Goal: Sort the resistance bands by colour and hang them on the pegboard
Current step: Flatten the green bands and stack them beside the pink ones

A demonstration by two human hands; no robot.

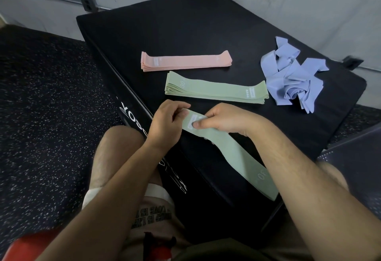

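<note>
We've got a green band (226, 149) in hand
Left hand (165, 125) and right hand (222, 120) both pinch its near end.

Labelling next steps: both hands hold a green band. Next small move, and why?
Probably lay the flat light-green fabric band onto the stack of flat green bands on the black padded box. The left hand and right hand both pinch its labelled end, and that stack matches its colour; the pink stack and tangled lavender heap do not.
</note>
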